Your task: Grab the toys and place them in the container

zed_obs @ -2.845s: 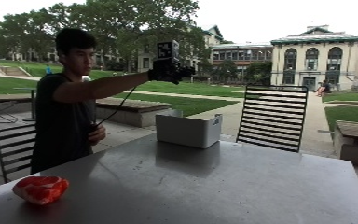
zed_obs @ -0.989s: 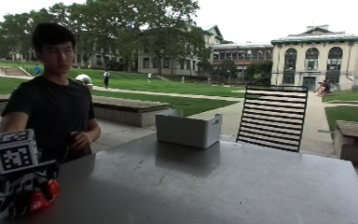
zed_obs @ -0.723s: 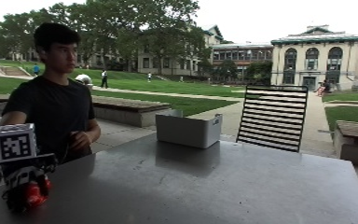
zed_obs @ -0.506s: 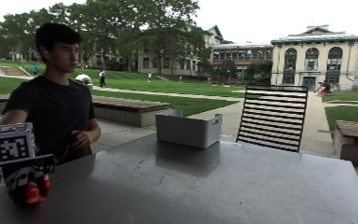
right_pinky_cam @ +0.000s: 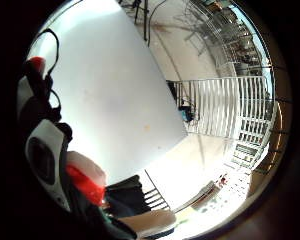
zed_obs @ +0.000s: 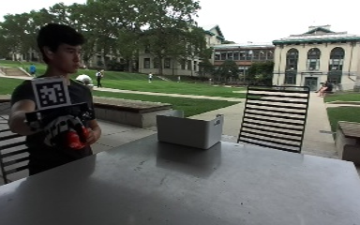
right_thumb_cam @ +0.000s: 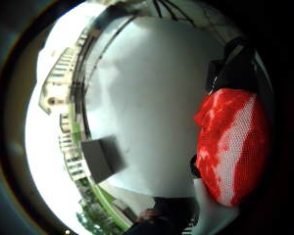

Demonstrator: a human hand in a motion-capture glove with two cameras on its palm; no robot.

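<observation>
Grey tabletop: white container at far edge. Red-and-white toy: lifted off tabletop, left of container and well apart. Right hand: fingers curled round toy.

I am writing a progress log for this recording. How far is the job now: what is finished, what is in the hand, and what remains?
Nothing shows as finished: the container's inside is hidden. In hand: the gloved right hand grips the red and white toy, lifted above the table near the person's chest. Left: carry it across to the container at the far edge and drop it in. No other toy is visible.
</observation>
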